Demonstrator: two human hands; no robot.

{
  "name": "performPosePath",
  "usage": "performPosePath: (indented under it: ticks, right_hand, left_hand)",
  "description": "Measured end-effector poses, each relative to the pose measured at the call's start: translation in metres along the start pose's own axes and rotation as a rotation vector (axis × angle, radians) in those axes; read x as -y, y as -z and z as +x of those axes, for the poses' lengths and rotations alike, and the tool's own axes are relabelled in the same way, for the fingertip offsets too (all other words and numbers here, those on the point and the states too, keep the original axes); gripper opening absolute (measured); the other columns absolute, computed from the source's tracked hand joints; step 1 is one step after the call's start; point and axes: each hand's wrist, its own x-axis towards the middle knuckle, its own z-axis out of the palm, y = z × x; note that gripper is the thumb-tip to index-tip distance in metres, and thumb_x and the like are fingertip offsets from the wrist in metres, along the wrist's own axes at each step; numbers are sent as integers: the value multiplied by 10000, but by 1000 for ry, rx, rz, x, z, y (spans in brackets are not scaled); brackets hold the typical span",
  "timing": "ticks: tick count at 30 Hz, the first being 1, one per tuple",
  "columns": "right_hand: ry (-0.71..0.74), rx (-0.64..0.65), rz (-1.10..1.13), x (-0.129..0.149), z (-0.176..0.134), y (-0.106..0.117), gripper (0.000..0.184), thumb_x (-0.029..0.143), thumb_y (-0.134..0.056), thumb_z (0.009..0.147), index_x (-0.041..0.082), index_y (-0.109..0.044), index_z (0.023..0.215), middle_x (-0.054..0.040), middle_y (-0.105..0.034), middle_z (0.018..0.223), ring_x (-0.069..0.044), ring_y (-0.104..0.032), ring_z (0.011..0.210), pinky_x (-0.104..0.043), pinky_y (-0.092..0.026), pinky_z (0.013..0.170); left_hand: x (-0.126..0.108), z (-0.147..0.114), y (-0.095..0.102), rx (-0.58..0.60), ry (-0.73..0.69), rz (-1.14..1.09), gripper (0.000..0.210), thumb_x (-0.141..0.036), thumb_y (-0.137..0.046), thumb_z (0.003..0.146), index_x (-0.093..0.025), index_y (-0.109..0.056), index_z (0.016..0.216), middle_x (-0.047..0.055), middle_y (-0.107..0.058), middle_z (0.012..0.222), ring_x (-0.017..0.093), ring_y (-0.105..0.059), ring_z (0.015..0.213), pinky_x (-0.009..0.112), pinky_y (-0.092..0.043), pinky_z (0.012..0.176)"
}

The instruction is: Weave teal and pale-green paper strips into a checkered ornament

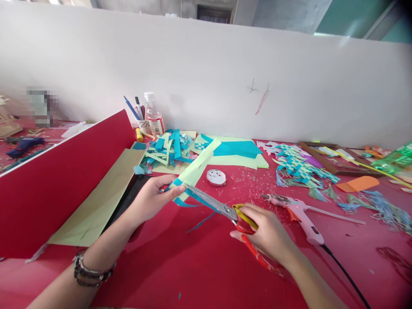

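Note:
My left hand pinches a pale green paper strip woven with blue strips at its lower end. The strip points up and away over the table. In my right hand is a pair of scissors with red and yellow handles. Their blades reach left to the blue end of the paper, close to my left thumb. Whether the blades are fully closed is hard to see. A thin blue paper sliver shows below the blades.
A pink glue gun lies at right, its cord running forward. Behind are paper scraps, blue and green sheets, a round lid, woven pieces and a bottle. A red board stands at left.

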Motion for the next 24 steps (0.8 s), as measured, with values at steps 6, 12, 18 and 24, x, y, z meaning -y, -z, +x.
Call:
performPosePath:
  ticks: [6,12,18,24]
  right_hand:
    - [-35,72,-11,7,1,4,306,484,-616,678,200,-600,792,-24,-603,769,-162,-562,674,-239,-405,571]
    - [-17,53,-38,9,-1,7,269,436,-625,680,188,-524,688,6,-538,683,-124,-485,598,-218,-357,535]
    - [-100,43,-78,14,-11,20,252,421,-574,724,190,-485,676,4,-526,673,-124,-487,591,-218,-359,527]
    - [-174,79,-214,15,-28,10,296,498,-589,690,214,-580,774,-35,-610,790,-200,-584,714,-272,-416,597]
  left_hand:
    - [-1,-2,-1,-1,52,-53,276,-418,-538,744,-152,-598,700,0,-588,668,130,-498,631,216,-424,600]
    - [-5,-1,1,-47,64,-18,289,-433,-523,747,-160,-584,676,-16,-568,647,112,-487,599,186,-409,558]
    - [-4,0,13,-231,51,178,297,-448,-497,763,-170,-547,671,-45,-534,565,80,-442,474,165,-332,432]
    - [-8,-2,46,-502,24,416,207,-378,-521,777,-178,-546,730,-73,-520,479,75,-466,443,151,-330,428]
